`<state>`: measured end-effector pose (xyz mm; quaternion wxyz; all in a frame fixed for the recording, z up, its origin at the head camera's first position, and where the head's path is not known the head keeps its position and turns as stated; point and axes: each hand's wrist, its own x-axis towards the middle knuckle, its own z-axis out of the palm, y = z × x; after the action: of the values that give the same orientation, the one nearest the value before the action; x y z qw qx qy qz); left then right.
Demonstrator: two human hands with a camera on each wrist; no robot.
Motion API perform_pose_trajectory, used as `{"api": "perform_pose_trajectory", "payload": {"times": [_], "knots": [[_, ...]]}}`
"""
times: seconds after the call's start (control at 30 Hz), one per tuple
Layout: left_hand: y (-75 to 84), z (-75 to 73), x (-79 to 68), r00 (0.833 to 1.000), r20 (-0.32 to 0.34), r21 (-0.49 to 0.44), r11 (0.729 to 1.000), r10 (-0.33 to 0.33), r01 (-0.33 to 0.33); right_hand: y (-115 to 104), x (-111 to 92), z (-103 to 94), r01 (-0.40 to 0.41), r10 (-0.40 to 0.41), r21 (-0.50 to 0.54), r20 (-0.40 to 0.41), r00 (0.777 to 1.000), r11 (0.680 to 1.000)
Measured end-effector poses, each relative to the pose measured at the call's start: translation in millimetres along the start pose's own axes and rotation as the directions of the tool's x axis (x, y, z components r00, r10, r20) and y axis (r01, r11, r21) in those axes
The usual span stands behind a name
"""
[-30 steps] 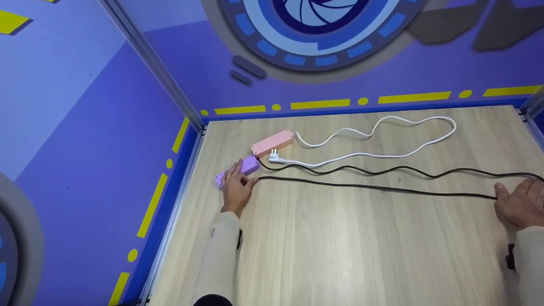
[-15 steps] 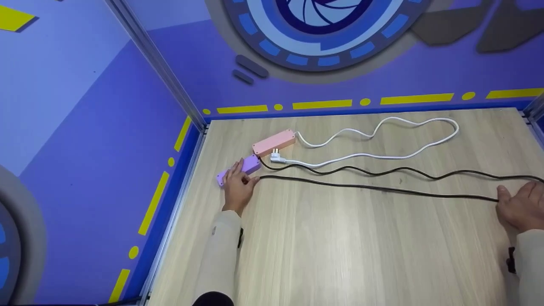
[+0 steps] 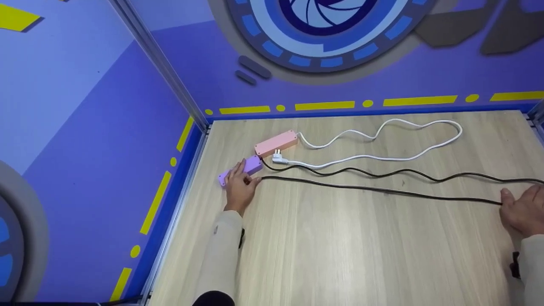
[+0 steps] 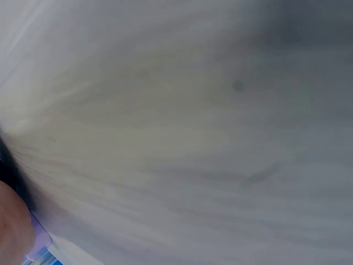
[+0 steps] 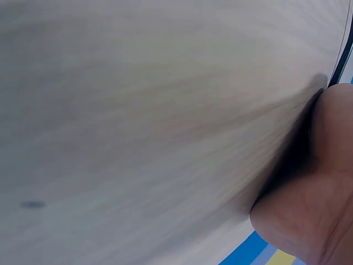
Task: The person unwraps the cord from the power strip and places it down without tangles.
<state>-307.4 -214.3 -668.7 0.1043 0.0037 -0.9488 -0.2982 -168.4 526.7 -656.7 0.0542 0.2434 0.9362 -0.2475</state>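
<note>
In the head view my left hand (image 3: 240, 187) lies over a purple power strip (image 3: 253, 165), its fingers across the strip's top. Its thumb and a finger pinch the end of the strip's black cord (image 3: 340, 185); the end itself is mostly hidden by the hand. From the strip the cord runs right in a wavy line and comes back nearly straight. My right hand (image 3: 525, 210) rests low on the table at the right edge, thumb out, touching the cord's lower run. Its fingertips are partly cut off. The wrist views mostly show blurred tabletop, with part of the right hand (image 5: 309, 204).
A pink power strip (image 3: 276, 143) lies just behind the purple one. Its white cord (image 3: 386, 158) loops to the right and back, ending in a white plug (image 3: 279, 158) near the strips. Blue and purple walls (image 3: 238, 97) bound the wooden table (image 3: 340, 246) behind and at left.
The head view has shifted a little, so everything sits slightly further right in it. Both hands and both cords keep their places on the table.
</note>
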Motion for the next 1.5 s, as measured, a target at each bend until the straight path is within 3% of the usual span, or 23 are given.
{"api": "perform_pose_trajectory", "payload": {"times": [0.37, 0.6, 0.83, 1.33, 1.5], "knots": [[1.2, 1.3, -0.2, 1.000, -0.014, 0.000, 1.000, 0.017, -0.017, 2.4, -1.9, 1.7, 0.041, -0.040, 0.027, -0.027, 0.999, 0.999], [2.1, 1.8, 0.9, 0.998, -0.046, 0.005, 0.999, 0.052, -0.052, 0.7, -4.7, -1.7, -0.006, 0.005, 0.018, 0.017, 1.000, 1.000], [3.4, 1.6, 1.9, 0.998, -0.036, 0.010, 0.999, 0.044, -0.044, -0.7, -2.0, -1.4, -0.013, 0.013, 0.016, -0.009, 1.000, 1.000], [-2.5, 3.0, -0.1, 1.000, 0.001, 0.042, 0.999, 0.028, -0.028, 3.4, -4.2, 1.6, 0.012, -0.012, 0.009, 0.022, 1.000, 1.000], [-2.2, 2.0, 0.5, 0.999, -0.011, 0.037, 0.998, 0.052, -0.052, 4.0, -7.0, 0.8, 0.054, -0.055, 0.054, 0.019, 0.998, 0.997]]}}
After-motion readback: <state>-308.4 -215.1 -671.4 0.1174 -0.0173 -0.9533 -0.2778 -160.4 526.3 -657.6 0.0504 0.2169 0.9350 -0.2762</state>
